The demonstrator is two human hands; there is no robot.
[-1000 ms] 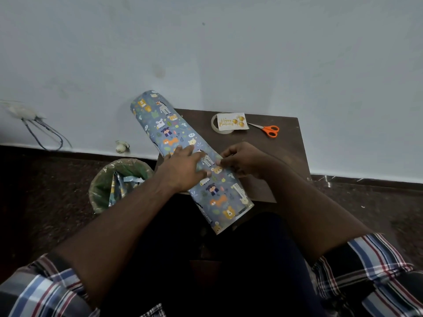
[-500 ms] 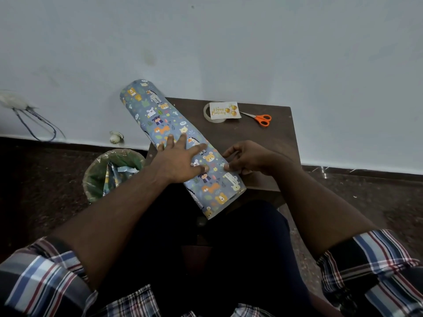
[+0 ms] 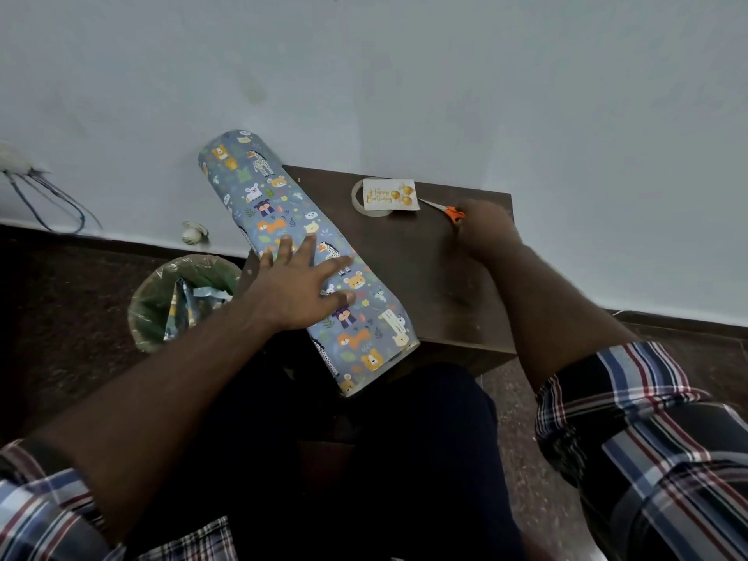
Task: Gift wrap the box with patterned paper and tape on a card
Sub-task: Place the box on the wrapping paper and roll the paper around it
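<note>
On the floor at far left, a bin [image 3: 184, 301] lined with a green bag held paper scraps. Beside it, patterned paper [image 3: 299, 253] lay wrapped in a long tube, slanting across the left edge of a small dark table [image 3: 425, 285] and hanging off both ends; the box was presumably inside, out of sight. The left hand [image 3: 301, 285] pressed flat on the tube, fingers spread and straight, holding it shut. Further right, near the wall, a birthday card [image 3: 389, 195] rested on a tape roll [image 3: 358, 198]. The right hand [image 3: 483, 226] covered the handles of orange scissors [image 3: 452, 212]; whether it gripped them could not be told. The step seemed to be fetching a tool to seal the seam, which calls for tape; the card lay on the roll and needed lifting off first.
</note>
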